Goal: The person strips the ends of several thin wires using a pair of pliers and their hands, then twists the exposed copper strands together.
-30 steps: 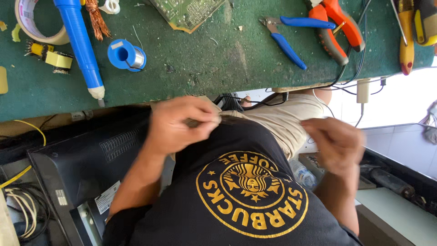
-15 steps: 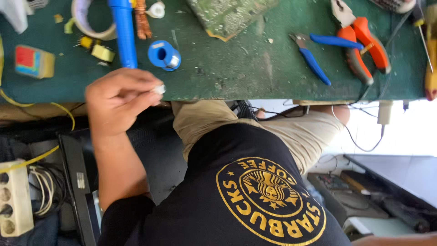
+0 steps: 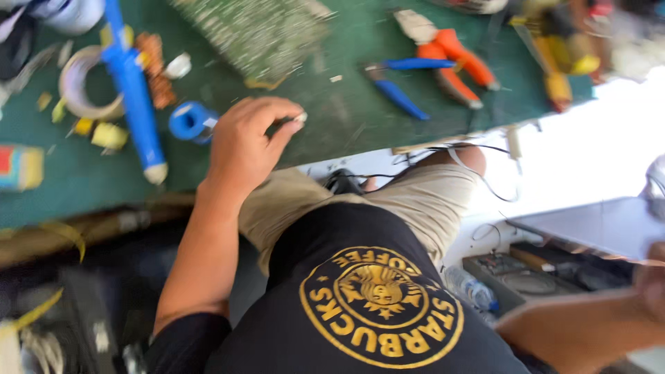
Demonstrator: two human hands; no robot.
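Observation:
My left hand (image 3: pixel 242 145) hovers over the near edge of the green work mat (image 3: pixel 332 131). Its thumb and forefinger pinch a small white piece (image 3: pixel 300 118). A blue tape roll (image 3: pixel 187 121) lies just left of that hand, and a green circuit board (image 3: pixel 256 31) lies beyond it. My right hand (image 3: pixel 652 280) is at the right edge of the view, blurred and mostly cut off, low beside my lap. Its forearm reaches in from the bottom right. My black shirt and beige shorts fill the lower middle.
On the mat lie a blue suction pump (image 3: pixel 131 83), a beige tape ring (image 3: pixel 80 90), blue-handled pliers (image 3: pixel 402 79), orange-handled cutters (image 3: pixel 454 55) and a yellow-handled tool (image 3: pixel 554 76). Thin wires (image 3: pixel 485 180) hang off the mat's edge. A water bottle (image 3: pixel 471 287) lies on the floor.
My left hand rose from my lap to the mat's edge, still pinching the small piece. My right hand left my lap and swung out to the right edge of view.

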